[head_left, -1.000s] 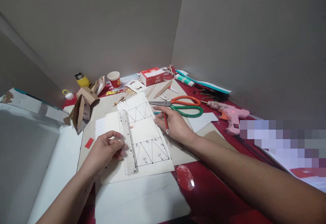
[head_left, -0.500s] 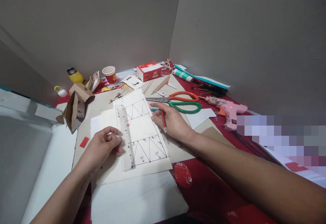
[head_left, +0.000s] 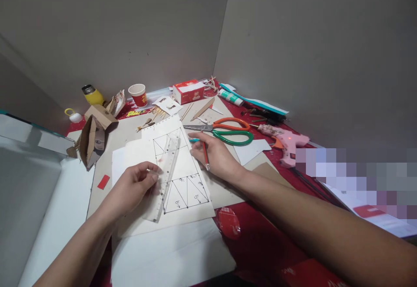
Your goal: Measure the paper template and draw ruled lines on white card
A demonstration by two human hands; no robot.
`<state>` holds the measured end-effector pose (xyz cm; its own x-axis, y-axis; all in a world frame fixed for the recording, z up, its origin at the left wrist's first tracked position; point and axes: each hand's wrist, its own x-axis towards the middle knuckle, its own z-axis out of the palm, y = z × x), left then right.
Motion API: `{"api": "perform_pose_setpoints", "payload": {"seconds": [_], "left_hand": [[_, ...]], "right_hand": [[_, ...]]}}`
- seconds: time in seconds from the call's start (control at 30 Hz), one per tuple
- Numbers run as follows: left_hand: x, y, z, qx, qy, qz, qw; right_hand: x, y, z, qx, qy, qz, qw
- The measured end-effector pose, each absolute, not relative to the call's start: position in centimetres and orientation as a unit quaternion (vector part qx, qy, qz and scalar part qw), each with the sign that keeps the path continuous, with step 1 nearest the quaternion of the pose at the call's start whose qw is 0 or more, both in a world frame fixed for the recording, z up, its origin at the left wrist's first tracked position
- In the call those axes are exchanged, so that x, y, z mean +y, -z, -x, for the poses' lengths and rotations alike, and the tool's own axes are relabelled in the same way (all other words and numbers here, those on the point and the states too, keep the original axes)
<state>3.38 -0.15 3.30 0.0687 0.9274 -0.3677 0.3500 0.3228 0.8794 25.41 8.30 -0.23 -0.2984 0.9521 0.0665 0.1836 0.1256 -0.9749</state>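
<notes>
My left hand [head_left: 138, 187] is closed at the left edge of a clear plastic ruler [head_left: 167, 178], thumb and fingers pinched on it. The ruler lies tilted across a white sheet [head_left: 192, 163] with two inked bands of triangles and small handwritten marks. At the sheet's right edge, my right hand [head_left: 218, 154] is closed around a red pencil [head_left: 206, 154], whose end points down toward me. A small light-blue piece [head_left: 194, 140] shows by its fingertips; I cannot tell what it belongs to. Large scissors [head_left: 231, 130] with orange and green handles lie just beyond this hand.
A pink glue gun [head_left: 291, 143] lies at right. Behind the sheet stand a paper cup [head_left: 137, 95], a red tissue box [head_left: 189, 92] and a yellow bottle [head_left: 93, 95]. Folded cardboard [head_left: 94, 141] stands at left, near a red scrap [head_left: 103, 181]. Grey walls enclose the back.
The ruler has turned clockwise, its top swinging right across the upper triangles and its lower end shifting left. My right hand keeps the red pencil in nearly the same place.
</notes>
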Motion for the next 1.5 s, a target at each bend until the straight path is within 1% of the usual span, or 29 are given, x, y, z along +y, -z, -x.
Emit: {"api": "perform_pose_setpoints", "payload": {"seconds": [0.23,0.5,0.77,1.07,1.2,1.5], "left_hand": [[1.9,-3.8,-2.1,0.695,-0.193,-0.589,0.364],[5.0,-3.1,-0.4,0.678,-0.182,-0.656,0.276],[6.7,-2.2,0.6,0.652,-0.196,-0.686,0.255],[6.7,-1.4,0.7,0.649,-0.200,-0.698,0.225],[6.6,-0.9,0.9,0.638,-0.205,-0.714,0.202],[6.6,-0.8,0.9,0.623,-0.207,-0.726,0.207]], "right_hand": [[8.4,0.4,-25.5,-0.634,-0.495,0.450,0.387],[8.4,-0.2,-25.3,-0.593,-0.528,0.484,0.368],[8.3,-1.1,-25.2,-0.580,-0.527,0.517,0.344],[8.3,-1.6,-25.3,-0.585,-0.518,0.533,0.325],[8.4,-1.3,-25.3,-0.601,-0.505,0.525,0.329],[8.4,-0.9,-25.2,-0.593,-0.514,0.516,0.343]]}}
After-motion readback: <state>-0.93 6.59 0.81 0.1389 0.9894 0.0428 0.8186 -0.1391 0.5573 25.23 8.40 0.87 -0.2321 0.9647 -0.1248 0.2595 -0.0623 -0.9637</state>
